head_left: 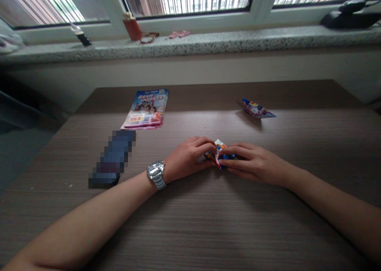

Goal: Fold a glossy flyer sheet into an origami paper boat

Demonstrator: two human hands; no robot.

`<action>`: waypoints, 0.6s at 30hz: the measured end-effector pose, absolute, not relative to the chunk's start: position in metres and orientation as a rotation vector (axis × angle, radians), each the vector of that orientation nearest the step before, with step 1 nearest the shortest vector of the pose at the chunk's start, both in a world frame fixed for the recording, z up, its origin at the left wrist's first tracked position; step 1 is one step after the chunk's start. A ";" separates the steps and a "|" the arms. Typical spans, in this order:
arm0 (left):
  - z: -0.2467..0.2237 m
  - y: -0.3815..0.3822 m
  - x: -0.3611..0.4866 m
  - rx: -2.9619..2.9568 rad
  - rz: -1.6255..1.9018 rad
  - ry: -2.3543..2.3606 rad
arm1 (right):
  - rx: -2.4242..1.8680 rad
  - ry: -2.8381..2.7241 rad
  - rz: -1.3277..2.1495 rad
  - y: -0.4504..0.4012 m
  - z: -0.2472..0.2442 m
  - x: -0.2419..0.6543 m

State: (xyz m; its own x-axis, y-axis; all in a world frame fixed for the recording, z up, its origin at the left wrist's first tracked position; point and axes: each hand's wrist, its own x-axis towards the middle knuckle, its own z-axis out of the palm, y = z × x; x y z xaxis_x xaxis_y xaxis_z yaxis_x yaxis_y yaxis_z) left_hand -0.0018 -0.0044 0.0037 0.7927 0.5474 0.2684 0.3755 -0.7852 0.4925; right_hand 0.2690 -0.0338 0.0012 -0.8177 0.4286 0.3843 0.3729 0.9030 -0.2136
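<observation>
Between my two hands, near the middle of the table, is a small piece of folded printed paper (219, 145) in blue, red, yellow and white. My left hand (192, 156), with a silver watch (156, 172) on its wrist, pinches the paper's left side between fingers and thumb. From the right, my right hand (257, 162) has its fingers and thumb closed on the other side. The fingers cover much of the paper, so its full shape is hidden. Farther back to the right lies another folded paper piece (256, 109), pointed at its ends and printed in similar colours.
A stack of printed flyers (147, 108) lies at the back left of the wooden table (190, 231). Nearer me is a pixelated dark flat object (113, 156). The stone windowsill (208, 45) behind holds a red container (132, 27), pink bits and a black device (351, 17).
</observation>
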 end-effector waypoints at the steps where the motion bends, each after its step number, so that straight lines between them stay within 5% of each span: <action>1: 0.004 -0.004 -0.002 2.558 0.567 0.692 | -0.581 -2.631 0.172 -0.034 0.001 0.269; 18: 0.002 -0.003 -0.004 2.549 0.590 0.748 | -0.568 -2.630 0.319 -0.035 -0.003 0.272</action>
State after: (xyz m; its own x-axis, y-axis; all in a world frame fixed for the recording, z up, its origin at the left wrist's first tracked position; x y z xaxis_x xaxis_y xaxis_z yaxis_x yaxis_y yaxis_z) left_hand -0.0037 -0.0032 0.0022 0.7656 0.5809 0.2762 0.4039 -0.7684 0.4964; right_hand 0.2717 -0.0352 -0.0029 -0.8241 0.4378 0.3594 0.3392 0.8896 -0.3059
